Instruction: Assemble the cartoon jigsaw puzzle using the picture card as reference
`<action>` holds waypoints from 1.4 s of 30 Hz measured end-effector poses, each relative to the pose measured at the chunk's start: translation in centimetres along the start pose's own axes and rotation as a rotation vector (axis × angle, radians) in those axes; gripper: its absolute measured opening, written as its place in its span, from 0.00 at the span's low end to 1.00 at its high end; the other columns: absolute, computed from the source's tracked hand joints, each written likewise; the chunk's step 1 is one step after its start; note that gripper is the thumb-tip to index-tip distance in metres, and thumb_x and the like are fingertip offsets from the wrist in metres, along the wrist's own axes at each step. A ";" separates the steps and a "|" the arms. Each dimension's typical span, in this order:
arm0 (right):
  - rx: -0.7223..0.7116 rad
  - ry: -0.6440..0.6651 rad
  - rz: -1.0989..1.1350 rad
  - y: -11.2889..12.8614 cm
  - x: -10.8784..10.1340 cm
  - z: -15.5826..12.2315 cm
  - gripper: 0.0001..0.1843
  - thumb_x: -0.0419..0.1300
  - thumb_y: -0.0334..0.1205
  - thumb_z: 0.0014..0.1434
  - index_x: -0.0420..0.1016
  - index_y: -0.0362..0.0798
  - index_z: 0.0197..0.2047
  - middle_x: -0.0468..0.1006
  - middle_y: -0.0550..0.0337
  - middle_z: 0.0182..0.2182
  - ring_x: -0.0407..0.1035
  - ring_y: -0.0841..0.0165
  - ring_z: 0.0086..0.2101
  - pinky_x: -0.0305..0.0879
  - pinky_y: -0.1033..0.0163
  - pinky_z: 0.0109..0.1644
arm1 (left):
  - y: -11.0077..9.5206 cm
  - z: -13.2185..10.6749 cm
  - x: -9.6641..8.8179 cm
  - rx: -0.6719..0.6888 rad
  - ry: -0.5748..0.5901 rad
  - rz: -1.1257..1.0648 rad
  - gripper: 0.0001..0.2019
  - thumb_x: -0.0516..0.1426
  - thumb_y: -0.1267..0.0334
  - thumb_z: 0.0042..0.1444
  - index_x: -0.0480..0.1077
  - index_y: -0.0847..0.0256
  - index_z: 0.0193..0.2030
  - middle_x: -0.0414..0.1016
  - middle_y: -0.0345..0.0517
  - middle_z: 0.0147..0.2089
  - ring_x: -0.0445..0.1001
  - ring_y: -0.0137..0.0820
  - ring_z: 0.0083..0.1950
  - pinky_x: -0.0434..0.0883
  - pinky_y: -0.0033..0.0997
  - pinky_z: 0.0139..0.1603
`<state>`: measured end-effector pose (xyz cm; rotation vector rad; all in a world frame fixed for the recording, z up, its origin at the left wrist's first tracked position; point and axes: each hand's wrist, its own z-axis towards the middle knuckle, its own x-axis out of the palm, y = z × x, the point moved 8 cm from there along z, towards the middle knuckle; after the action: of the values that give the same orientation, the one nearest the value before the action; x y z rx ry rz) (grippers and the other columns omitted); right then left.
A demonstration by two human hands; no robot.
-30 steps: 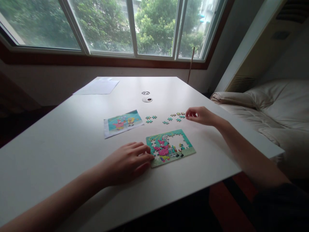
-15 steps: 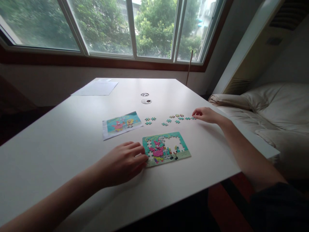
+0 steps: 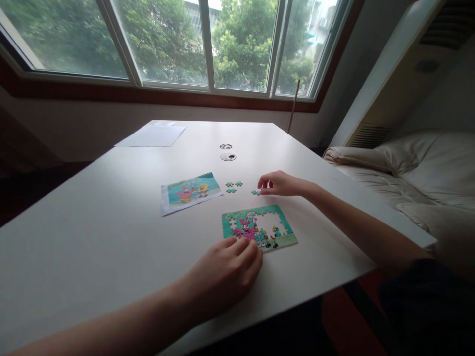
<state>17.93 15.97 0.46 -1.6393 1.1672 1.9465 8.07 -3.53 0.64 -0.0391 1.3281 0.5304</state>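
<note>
A partly filled jigsaw puzzle lies flat near the table's front, with cartoon figures in pink and green and a large white gap at upper right. My left hand bends its fingers over the puzzle's lower left edge; its thumb is hidden. Beyond the board, my right hand has thumb and fingertips pinched down at a small teal puzzle piece. Behind that hand, other parts of the tabletop are covered from view. A few loose puzzle pieces lie left of the right hand.
A printed reference picture on paper lies left of the loose pieces. Two round discs are farther back on the white table. A sheet of paper rests at the far left corner. A cream sofa stands right of the table.
My right hand has moved left across the loose pieces, toward those behind the board. My left hand has shifted right, from the puzzle's left edge onto its lower edge.
</note>
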 end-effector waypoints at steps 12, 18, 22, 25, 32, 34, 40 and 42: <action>0.106 0.286 -0.039 -0.1 2.0 3.2 0.12 0.63 0.39 0.49 0.73 0.44 0.38 0.75 0.56 0.35 0.65 0.71 0.30 0.59 0.68 0.30 | -0.7 0.9 1.4 -0.145 -0.013 -0.041 0.14 0.47 0.74 0.60 0.68 0.72 0.49 0.73 0.57 0.47 0.72 0.43 0.44 0.74 0.40 0.40; -0.017 0.190 0.033 1.9 1.5 2.1 0.12 0.61 0.33 0.50 0.72 0.43 0.40 0.74 0.59 0.31 0.64 0.73 0.29 0.59 0.68 0.32 | -0.6 0.7 1.5 -0.164 -0.050 -0.081 0.13 0.48 0.72 0.59 0.68 0.70 0.48 0.73 0.56 0.46 0.71 0.43 0.45 0.72 0.42 0.42; -0.119 0.153 0.258 3.7 1.6 -0.5 0.10 0.59 0.37 0.53 0.73 0.44 0.40 0.74 0.60 0.29 0.66 0.74 0.29 0.61 0.68 0.31 | 0.1 0.9 2.0 -0.234 -0.017 -0.167 0.11 0.50 0.72 0.58 0.68 0.67 0.47 0.73 0.54 0.45 0.71 0.42 0.46 0.71 0.43 0.44; -0.106 0.174 0.495 4.4 2.3 -2.5 0.10 0.59 0.40 0.54 0.72 0.44 0.38 0.75 0.60 0.29 0.69 0.73 0.29 0.64 0.68 0.32 | 0.4 1.0 2.1 -0.272 -0.001 -0.196 0.11 0.51 0.71 0.56 0.68 0.65 0.45 0.72 0.54 0.47 0.70 0.43 0.47 0.71 0.44 0.46; 0.013 0.109 0.793 4.1 2.6 -4.2 0.13 0.61 0.44 0.53 0.68 0.43 0.35 0.75 0.59 0.28 0.72 0.72 0.29 0.68 0.66 0.34 | 0.3 1.0 2.0 -0.256 0.009 -0.186 0.11 0.50 0.71 0.57 0.68 0.65 0.45 0.72 0.54 0.47 0.70 0.43 0.48 0.70 0.44 0.46; 0.010 0.116 0.803 3.9 2.7 -4.3 0.12 0.62 0.43 0.52 0.69 0.42 0.34 0.76 0.59 0.27 0.71 0.72 0.30 0.67 0.66 0.35 | 0.3 0.9 2.1 -0.250 0.015 -0.184 0.11 0.50 0.71 0.57 0.67 0.65 0.46 0.71 0.54 0.48 0.70 0.43 0.48 0.70 0.45 0.46; -0.012 0.109 0.751 3.0 2.8 -4.4 0.12 0.63 0.43 0.51 0.71 0.42 0.35 0.76 0.60 0.28 0.69 0.74 0.29 0.66 0.67 0.34 | 0.4 0.9 2.1 -0.251 0.031 -0.195 0.11 0.50 0.71 0.57 0.67 0.65 0.46 0.71 0.54 0.49 0.69 0.43 0.48 0.70 0.45 0.46; -0.028 0.108 0.720 2.9 2.7 -4.4 0.13 0.62 0.44 0.52 0.72 0.42 0.35 0.77 0.59 0.29 0.69 0.74 0.29 0.65 0.67 0.34 | 0.4 0.9 2.0 -0.251 0.043 -0.205 0.10 0.51 0.72 0.57 0.67 0.65 0.45 0.71 0.53 0.49 0.69 0.43 0.48 0.70 0.44 0.46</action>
<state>17.99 10.19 -1.00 -1.4666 1.9869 2.2869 9.05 -2.20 -0.91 -0.3915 1.2756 0.5211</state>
